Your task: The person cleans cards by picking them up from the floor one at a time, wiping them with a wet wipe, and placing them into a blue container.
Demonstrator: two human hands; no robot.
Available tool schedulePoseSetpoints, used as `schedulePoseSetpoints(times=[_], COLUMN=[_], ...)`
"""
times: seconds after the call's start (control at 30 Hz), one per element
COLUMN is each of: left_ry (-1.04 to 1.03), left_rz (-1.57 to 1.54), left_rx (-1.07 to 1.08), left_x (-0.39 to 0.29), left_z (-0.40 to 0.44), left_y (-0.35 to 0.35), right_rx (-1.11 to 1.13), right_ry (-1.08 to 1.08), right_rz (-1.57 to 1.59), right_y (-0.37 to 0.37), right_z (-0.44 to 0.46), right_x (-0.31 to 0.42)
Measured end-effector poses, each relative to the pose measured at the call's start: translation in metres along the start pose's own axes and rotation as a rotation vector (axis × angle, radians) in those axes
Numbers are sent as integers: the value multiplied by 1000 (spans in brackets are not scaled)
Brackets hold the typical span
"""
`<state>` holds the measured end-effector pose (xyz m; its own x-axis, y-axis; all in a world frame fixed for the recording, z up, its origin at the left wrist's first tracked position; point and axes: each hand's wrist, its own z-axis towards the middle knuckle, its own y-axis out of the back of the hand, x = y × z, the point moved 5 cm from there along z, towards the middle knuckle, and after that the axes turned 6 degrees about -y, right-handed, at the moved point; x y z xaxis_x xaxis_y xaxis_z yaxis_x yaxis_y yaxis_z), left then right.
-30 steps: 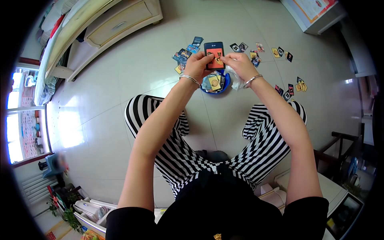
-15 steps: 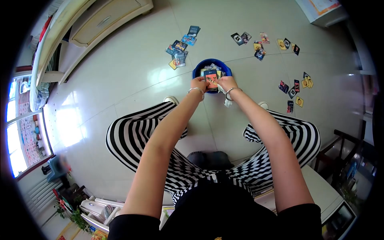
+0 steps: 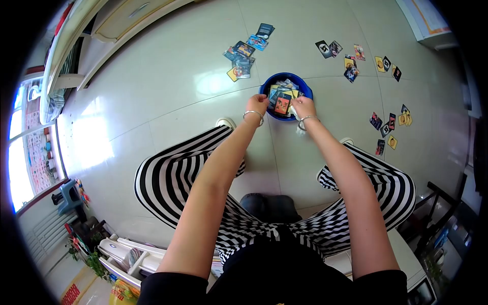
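Note:
A blue basin (image 3: 266, 85) stands on the floor with many cards inside. On top of them lies a red-orange card with a dark border (image 3: 282, 103). My left hand (image 3: 258, 103) is at the basin's left rim, apart from that card, its fingers curled together; whether anything is between them is too small to tell. At the right rim, my right hand (image 3: 303, 107) is closed on a crumpled white tissue (image 3: 300, 130), part of which hangs below the hand. Its fingertips are close to the red-orange card's right side.
Overlapping cards (image 3: 244, 49) lie on the tiled floor beyond the basin to the left. More groups, such as the yellow and dark cards (image 3: 386, 64) and the cards nearer me (image 3: 392, 122), lie to the right. A wooden drawer unit (image 3: 127, 20) is at upper left.
Both hands have come down to the basin with the red-orange card, which now lies on the other cards. My left hand has let go of it. The view has shifted.

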<state>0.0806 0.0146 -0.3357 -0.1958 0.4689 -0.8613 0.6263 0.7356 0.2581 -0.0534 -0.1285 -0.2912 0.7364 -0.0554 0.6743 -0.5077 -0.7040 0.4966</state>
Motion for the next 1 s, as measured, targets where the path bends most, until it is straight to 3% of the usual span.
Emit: schedulePoseSetpoints(times=[0.17,0.3,0.43,0.57,0.73,0.8,0.93,1.0], left_ry=[120,130,144,106,42,225,190,201], left_rz=[-190,-249,-212,-29,28,132,161,-11], left_rx=[-63,-117,-154,-186,-239,-141,-90,-117], left_x=[-26,-40,-28,-5,18,24,32,24], left_z=[9,27,65,107,147,151,161,149], left_y=[43,74,96,108,106,99,86,86], right_rx=[71,202,182,264,171,145,185,194], right_ry=[153,28,-56,-206,-371,-420,-492,-494], right_rz=[107,243,342,501,259,213,202,203], right_y=[-40,-89,-134,-173,-197,-197,-189,-184], right_z=[10,23,47,88,143,149,140,132], right_x=[62,97,112,103,69,63,70,73])
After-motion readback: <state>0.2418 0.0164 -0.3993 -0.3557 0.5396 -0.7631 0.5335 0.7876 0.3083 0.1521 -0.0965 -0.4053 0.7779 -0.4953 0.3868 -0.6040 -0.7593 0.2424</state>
